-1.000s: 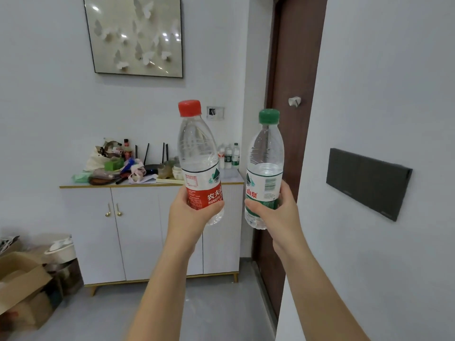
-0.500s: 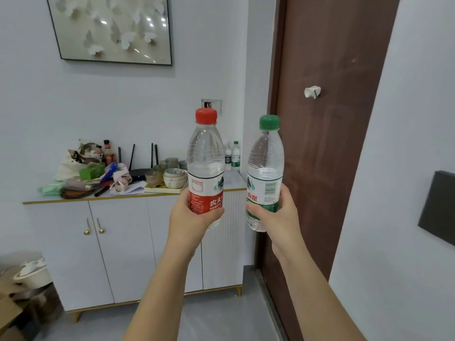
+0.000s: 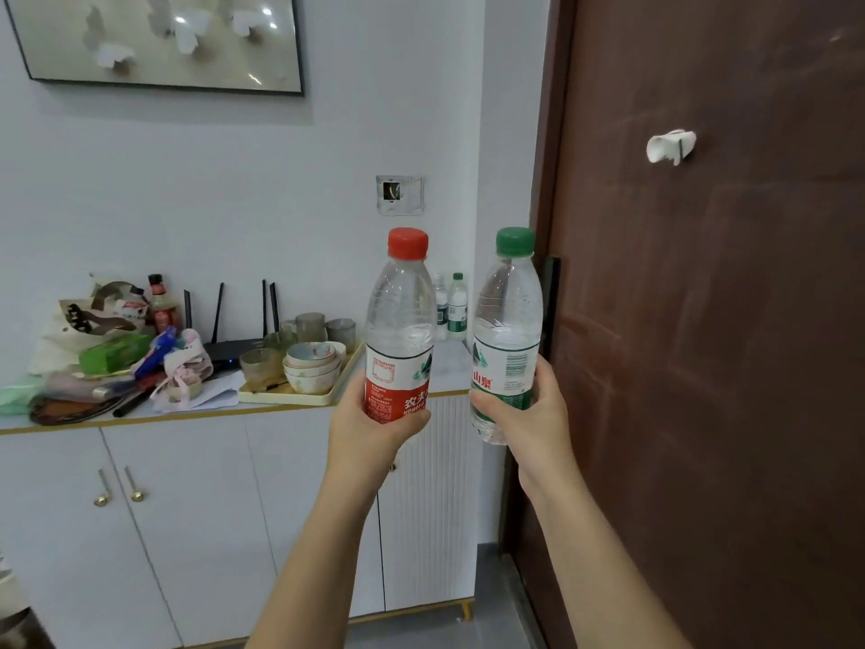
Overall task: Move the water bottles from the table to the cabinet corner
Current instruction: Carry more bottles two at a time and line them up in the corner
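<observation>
Left grip: the left grip (image 3: 370, 428) was curled round the red label of the red-capped bottle (image 3: 398, 330), thumb across the front, holding it upright.
Right grip: the right grip (image 3: 531, 414) was wrapped round the lower part of the green-capped bottle (image 3: 508, 320), also upright.
Held bottles: side by side and not touching, in the air before the right end of the white cabinet (image 3: 187, 508), near the brown door (image 3: 702, 367).
Cabinet corner: two small bottles (image 3: 451, 306) stood at the back right of the tabletop (image 3: 449, 363), seen between the held pair.
Tabletop: a tray (image 3: 299, 398) of bowls and cups, a black router (image 3: 229, 348), and a heap of bags on the left.
Change: both holds were as they had been half a second before. The cabinet and door filled more of the view, and the dark wall panel on the right had left the frame.
</observation>
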Demonstrator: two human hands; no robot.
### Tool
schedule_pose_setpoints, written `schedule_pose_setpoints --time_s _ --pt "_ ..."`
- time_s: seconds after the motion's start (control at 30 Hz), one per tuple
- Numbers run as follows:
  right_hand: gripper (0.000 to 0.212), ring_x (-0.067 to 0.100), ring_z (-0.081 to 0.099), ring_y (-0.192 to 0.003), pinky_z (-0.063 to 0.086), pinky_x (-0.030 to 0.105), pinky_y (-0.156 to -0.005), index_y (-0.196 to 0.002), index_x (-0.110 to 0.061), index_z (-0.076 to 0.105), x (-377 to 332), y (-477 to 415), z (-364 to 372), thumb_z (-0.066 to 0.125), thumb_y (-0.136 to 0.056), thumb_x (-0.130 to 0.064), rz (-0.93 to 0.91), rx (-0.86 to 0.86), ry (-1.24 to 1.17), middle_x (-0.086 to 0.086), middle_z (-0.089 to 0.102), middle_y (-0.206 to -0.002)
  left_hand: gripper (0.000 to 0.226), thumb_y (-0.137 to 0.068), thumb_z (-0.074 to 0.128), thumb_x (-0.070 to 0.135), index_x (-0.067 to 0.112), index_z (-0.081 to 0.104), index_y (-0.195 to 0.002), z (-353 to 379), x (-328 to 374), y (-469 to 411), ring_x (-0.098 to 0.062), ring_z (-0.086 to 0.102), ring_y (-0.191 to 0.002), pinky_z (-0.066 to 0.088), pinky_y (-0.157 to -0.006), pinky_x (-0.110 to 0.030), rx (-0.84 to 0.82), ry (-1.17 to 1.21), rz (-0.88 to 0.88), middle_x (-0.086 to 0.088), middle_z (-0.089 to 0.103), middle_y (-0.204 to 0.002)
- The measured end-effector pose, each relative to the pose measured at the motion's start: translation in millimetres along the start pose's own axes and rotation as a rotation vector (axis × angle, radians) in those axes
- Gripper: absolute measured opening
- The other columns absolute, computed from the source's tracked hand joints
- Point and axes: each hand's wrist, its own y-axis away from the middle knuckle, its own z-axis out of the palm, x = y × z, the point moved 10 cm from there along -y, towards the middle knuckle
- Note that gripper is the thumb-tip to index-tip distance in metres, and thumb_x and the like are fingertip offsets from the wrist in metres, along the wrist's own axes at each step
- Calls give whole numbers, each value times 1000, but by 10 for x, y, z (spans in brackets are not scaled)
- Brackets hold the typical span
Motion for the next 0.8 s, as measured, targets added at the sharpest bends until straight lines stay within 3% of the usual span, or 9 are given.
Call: schedule_pose_setpoints --time_s 0.13,0.4,0.5,0.63,0.73,0.8 --pt "68 3 69 -97 58 22 -75 -112 -46 58 287 -629 56 83 -70 2 -12 13 18 -18 72 -105 53 -64 88 11 37 61 -102 201 -204 -581 -2 68 -81 56 -59 -23 14 9 9 19 71 -89" --pt "65 4 70 -91 56 20 -70 -107 -41 59 863 -1441 94 83 -68 4 6 21 75 -17 73 -99 53 -63 88 9 36 59 -99 475 -620 -1371 5 66 -78 52 -64 -18 22 3 -10 15 70 -91" --pt "65 1 69 -94 56 19 -71 -106 -44 58 1094 -1728 88 85 -67 1 24 30 98 -18 72 -101 52 -64 87 6 35 60 -99 596 -802 -1692 -2 68 -81 53 -67 -20 17 5 -25 12 71 -91" --pt "66 -2 68 -95 57 19 -72 -106 -46 57 1533 -2219 121 86 -67 -2 49 43 121 -20 71 -103 53 -64 86 5 33 59 -100 768 -1151 -2258 -12 68 -88 56 -74 -33 12 -8 -47 5 70 -97" --pt "68 -7 66 -94 56 16 -72 -106 -49 54 1935 -2603 196 87 -67 -5 74 36 152 -28 69 -101 55 -64 87 7 26 59 -107 905 -1488 -2726 -17 67 -92 57 -78 -38 -7 -40 -72 2 69 -100" --pt "68 -6 66 -95 54 15 -73 -107 -49 52 2237 -2883 250 87 -67 -7 96 29 184 -24 69 -103 59 -63 87 8 20 59 -113 1031 -1759 -3058 -18 67 -94 57 -80 -39 -31 -72 -100 0 69 -103"
